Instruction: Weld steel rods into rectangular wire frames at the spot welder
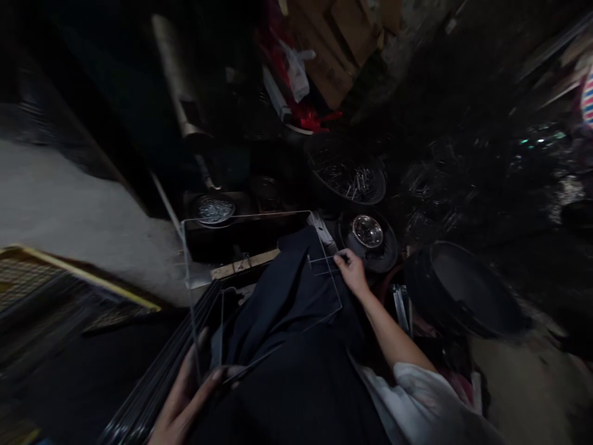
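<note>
The left hand holds the wire frame near its lower-left corner, spanning the dark cloth's far edge. The right hand pinches a U-shaped wire. Loosened fingers could misalign it; cloth folds could snag.

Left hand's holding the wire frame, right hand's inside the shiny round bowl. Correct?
Not the bowl part: the head view shows the right hand outside the shiny round bowl, pinching a thin U-shaped wire. The left hand is holding the wire frame.
</note>
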Demonstrator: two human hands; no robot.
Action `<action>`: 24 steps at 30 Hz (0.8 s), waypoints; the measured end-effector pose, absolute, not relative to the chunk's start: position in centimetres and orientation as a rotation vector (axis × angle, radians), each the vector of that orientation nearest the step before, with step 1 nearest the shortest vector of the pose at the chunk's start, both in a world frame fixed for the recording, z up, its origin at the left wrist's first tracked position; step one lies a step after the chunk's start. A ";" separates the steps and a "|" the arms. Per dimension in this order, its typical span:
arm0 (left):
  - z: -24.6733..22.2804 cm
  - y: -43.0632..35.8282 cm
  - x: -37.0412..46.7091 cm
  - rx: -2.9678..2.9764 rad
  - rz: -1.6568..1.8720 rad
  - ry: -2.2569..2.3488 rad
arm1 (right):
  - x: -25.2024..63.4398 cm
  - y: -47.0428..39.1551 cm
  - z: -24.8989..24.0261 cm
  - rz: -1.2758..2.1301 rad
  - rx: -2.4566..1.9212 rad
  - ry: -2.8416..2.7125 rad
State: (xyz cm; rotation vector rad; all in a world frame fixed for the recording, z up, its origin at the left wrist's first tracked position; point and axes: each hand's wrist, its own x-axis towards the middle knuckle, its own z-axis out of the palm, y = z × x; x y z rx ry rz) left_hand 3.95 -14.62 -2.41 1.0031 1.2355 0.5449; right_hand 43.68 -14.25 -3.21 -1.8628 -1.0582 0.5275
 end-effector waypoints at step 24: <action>-4.2 -15.3 7.6 0.532 0.675 0.816 | 31.3 8.7 -6.0 1.349 -1.321 -0.335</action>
